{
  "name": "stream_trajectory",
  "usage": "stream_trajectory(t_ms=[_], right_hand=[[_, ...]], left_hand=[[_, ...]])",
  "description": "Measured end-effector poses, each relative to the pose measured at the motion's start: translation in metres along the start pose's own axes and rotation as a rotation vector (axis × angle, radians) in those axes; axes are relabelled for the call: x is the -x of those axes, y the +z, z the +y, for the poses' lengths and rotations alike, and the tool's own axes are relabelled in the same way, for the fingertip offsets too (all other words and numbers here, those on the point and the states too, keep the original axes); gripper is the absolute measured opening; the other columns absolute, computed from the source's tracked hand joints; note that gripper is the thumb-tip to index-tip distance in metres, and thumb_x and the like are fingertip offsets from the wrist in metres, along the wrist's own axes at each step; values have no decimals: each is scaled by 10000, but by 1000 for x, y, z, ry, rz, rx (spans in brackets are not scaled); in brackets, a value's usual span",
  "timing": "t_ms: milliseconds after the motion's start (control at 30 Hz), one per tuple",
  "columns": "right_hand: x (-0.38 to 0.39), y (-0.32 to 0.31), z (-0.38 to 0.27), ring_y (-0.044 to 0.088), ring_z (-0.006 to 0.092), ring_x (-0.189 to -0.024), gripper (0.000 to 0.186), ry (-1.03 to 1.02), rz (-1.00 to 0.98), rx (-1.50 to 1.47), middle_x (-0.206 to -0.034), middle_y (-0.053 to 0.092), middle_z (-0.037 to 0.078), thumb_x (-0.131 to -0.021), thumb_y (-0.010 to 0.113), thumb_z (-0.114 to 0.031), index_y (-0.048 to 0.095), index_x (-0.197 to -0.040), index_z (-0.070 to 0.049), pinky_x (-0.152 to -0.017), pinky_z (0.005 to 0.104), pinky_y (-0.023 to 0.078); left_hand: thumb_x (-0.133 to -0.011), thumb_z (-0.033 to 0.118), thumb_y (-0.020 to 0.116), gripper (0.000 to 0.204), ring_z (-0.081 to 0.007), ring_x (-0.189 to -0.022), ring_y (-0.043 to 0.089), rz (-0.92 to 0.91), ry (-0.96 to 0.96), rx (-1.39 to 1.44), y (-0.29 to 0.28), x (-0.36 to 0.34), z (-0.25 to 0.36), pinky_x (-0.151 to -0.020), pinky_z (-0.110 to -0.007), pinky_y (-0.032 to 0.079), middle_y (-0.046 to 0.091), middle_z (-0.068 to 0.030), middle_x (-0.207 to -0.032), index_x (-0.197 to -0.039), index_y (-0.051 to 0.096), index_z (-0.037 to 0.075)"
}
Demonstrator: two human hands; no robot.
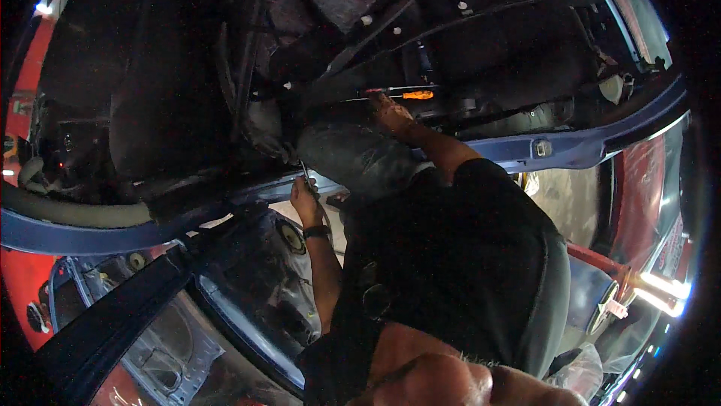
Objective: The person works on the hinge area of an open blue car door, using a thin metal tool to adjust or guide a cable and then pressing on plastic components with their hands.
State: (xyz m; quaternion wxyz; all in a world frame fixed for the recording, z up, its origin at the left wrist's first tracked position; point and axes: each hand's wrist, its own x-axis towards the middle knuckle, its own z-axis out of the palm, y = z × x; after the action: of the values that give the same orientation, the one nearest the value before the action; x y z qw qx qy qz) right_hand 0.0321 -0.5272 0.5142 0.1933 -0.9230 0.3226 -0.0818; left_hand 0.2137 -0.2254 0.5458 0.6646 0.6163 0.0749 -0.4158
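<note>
My left hand [304, 199], with a dark band at the wrist, is closed around a slim shiny metal piece [304, 172] beside the blue door sill. What kind of piece it is cannot be made out. Farther in and to the right, the fingers of my right hand [393, 116] close on a thin tool with a red handle [373, 92], seemingly a screwdriver, on the dark car floor. Against it lies an orange-handled screwdriver [417, 95], its shaft pointing left past my fingertips. Shadow partly hides those fingertips. My dark-clothed knee rests between both hands.
The blue sill [518, 152] curves across between me and the stripped car interior. An open blue door [251, 278] stands at lower left, near my left forearm. Several white clips [366, 21] dot the dark floor lining. A lit lamp [661, 293] shines at right.
</note>
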Motion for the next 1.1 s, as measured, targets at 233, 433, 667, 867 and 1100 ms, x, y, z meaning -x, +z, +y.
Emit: stream_trajectory(t_ms=[233, 433, 667, 867, 1100], right_hand=[[-42, -44, -29, 534, 379, -1124, 397, 183, -516, 181, -1273, 499, 228, -903, 487, -282, 519, -1226, -52, -898, 470, 460], [-58, -112, -201, 593, 376, -952, 336, -353, -29, -31, -1063, 570, 209, -894, 534, -319, 618, -950, 2, -775, 452, 514], [-30, 4, -262, 589, 332, -961, 262, -915, -458, 190, -1014, 591, 187, -798, 608, -212, 642, -912, 21, -792, 439, 506], [-51, 99, -215, 617, 347, -929, 245, -993, -1138, 349, -920, 636, 218, -798, 600, -178, 658, -930, 20, -767, 451, 492], [-60, 87, -224, 632, 395, -804, 246, -1090, -1127, 132, -801, 633, 245, -826, 592, -211, 652, -809, 27, -699, 455, 496]], left_hand=[[-956, 321, 498, 263, -67, -533, 478, 54, 73, 65, 6, 8, 0, -463, -226, 357, 606, -19, -707, -905, 569, 74], [-959, 295, 507, 254, -84, -563, 476, 123, 51, -16, -2, 11, -4, -527, -241, 370, 634, -51, -738, -884, 581, 65], [-940, 262, 500, 299, -159, -568, 557, 120, 293, -115, -7, 15, -28, -545, -304, 434, 630, -63, -677, -850, 610, -2], [-915, 252, 504, 292, -235, -613, 623, 292, 388, -324, -19, -10, -80, -563, -367, 454, 656, -136, -725, -826, 635, 6], [-889, 267, 550, 252, -298, -700, 596, 613, 921, -977, -16, -1, -76, -548, -407, 436, 636, -113, -770, -790, 604, 42]])
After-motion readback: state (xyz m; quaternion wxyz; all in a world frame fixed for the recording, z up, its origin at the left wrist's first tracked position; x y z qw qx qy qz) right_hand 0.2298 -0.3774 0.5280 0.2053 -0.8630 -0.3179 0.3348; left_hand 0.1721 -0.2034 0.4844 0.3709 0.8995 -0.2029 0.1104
